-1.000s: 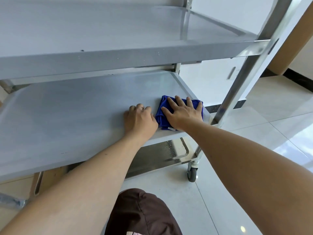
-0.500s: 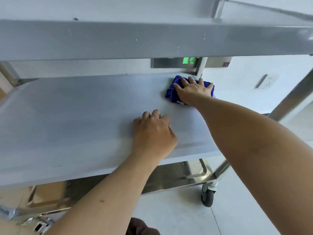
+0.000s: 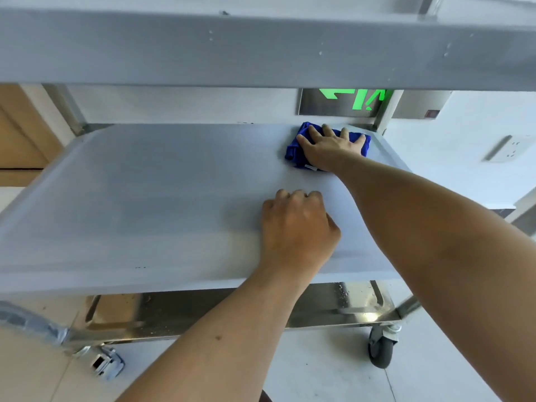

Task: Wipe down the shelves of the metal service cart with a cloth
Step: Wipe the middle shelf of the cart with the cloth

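Observation:
The metal service cart's middle shelf [image 3: 159, 198] fills the view, matte grey and bare. A folded blue cloth [image 3: 294, 149] lies at its far right corner, and my right hand [image 3: 330, 147] presses flat on it with fingers spread. My left hand [image 3: 298, 227] rests on the shelf nearer the front edge, fingers curled under, holding nothing. The top shelf [image 3: 261, 50] overhangs across the upper part of the view. The shiny bottom shelf [image 3: 333, 309] shows below the middle one.
Two caster wheels stand on the tiled floor: a caster [image 3: 381, 348] at the right and a caster [image 3: 106, 362] at the left. A green lit sign [image 3: 355, 98] and a wall socket [image 3: 506, 147] sit on the white wall behind. A wooden door [image 3: 17, 137] is at the left.
My right hand slid the blue cloth from the near right edge of the middle shelf to its far right corner. The left hand stayed on the shelf. My view dropped lower and closer.

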### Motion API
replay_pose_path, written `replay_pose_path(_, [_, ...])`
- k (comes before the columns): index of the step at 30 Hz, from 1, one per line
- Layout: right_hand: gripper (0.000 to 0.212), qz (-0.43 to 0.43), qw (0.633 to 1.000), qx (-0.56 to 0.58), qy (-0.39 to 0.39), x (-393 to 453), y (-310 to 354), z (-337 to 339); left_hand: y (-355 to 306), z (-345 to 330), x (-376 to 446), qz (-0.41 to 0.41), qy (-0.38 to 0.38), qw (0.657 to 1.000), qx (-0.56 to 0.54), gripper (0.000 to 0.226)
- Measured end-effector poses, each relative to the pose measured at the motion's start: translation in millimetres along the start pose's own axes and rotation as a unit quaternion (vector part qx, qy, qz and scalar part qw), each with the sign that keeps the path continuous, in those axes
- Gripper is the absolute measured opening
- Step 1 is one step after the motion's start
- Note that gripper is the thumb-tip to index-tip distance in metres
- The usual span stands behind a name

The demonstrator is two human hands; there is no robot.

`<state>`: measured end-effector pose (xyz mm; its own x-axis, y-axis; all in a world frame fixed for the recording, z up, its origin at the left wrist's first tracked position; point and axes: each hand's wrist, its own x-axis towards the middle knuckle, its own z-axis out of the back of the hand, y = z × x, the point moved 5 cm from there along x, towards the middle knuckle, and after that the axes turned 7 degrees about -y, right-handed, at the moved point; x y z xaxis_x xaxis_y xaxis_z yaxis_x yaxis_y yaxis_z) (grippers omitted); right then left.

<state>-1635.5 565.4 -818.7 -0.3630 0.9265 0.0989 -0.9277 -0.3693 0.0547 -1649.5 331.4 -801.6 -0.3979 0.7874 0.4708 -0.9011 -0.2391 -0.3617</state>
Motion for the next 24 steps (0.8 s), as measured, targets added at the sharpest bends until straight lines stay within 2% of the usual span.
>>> replay_pose_path(4, [0.063,0.075,0.997,-0.001,-0.002,-16,78,-5,25,23,-5,0.090,-0.068,0.992,-0.061,0.013])
replay_pose_path(6, [0.061,0.112,0.994,-0.008,-0.001,-23,117,-8,51,39,-12,0.084,-0.092,0.992,-0.025,0.017])
replay_pose_path(9, [0.061,0.155,0.988,-0.016,-0.002,-31,173,-12,117,69,-20,0.112,-0.083,0.989,0.040,0.024])
replay_pose_path(14, [0.065,0.174,0.985,0.011,0.003,-41,254,-16,244,132,-44,0.187,-0.102,0.967,0.137,0.023])
replay_pose_path(16, [0.066,0.178,0.984,0.015,0.006,-45,281,-17,275,148,-58,0.207,-0.114,0.961,0.141,0.028])
replay_pose_path(21, [0.064,0.204,0.979,0.011,0.005,-60,339,-18,288,151,-67,0.194,-0.144,0.966,0.095,0.031])
replay_pose_path(24, [0.063,0.233,0.972,0.007,0.003,-74,373,-19,290,151,-67,0.192,-0.135,0.968,0.085,0.038])
